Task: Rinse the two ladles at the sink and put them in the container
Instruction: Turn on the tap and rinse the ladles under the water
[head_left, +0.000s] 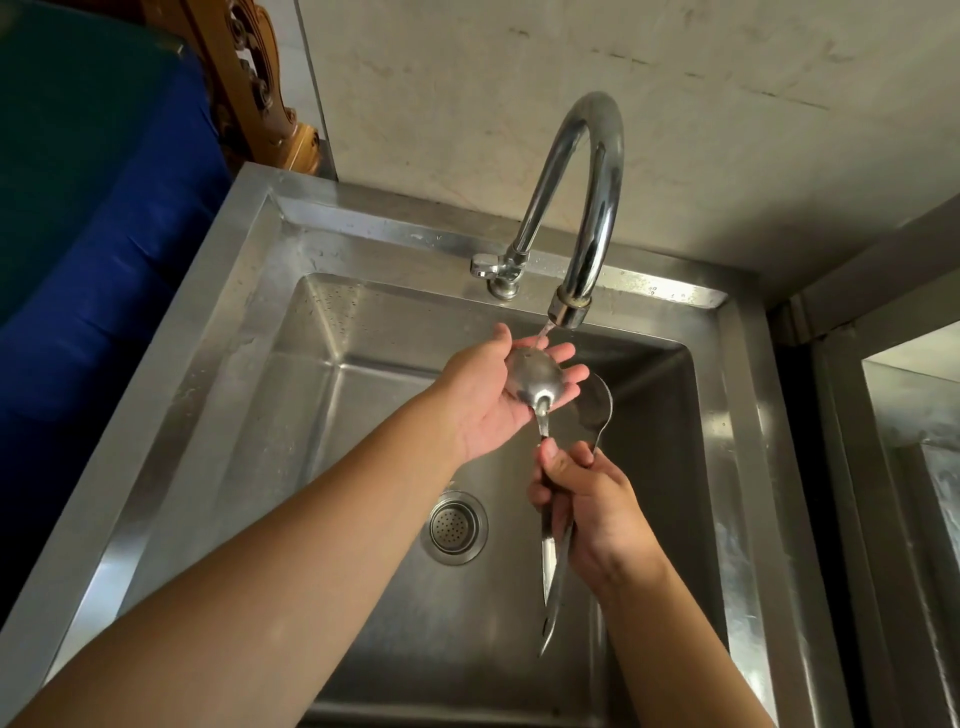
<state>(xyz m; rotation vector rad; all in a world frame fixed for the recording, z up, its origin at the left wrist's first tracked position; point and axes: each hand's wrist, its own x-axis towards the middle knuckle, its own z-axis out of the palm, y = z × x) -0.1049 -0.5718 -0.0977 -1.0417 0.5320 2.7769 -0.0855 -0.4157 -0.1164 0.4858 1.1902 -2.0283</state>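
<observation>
Water runs from the curved chrome faucet (587, 208) over the steel sink (249, 291). My right hand (597, 514) grips the handles of two steel ladles together. The round-bowled ladle (535, 376) lies bowl-down in the palm of my left hand (498, 395), right under the stream. The second, flatter ladle (595, 410) sticks out behind it to the right, partly hidden by my fingers. Both handle ends point down toward me below my right hand. My left hand cups the bowl from beneath, fingers spread.
The drain strainer (454, 527) sits at the basin's middle. The faucet lever (485, 265) is on the back rim. A blue cloth-covered object (104, 260) stands left of the sink. A steel surface (914, 415) adjoins on the right. No container is in view.
</observation>
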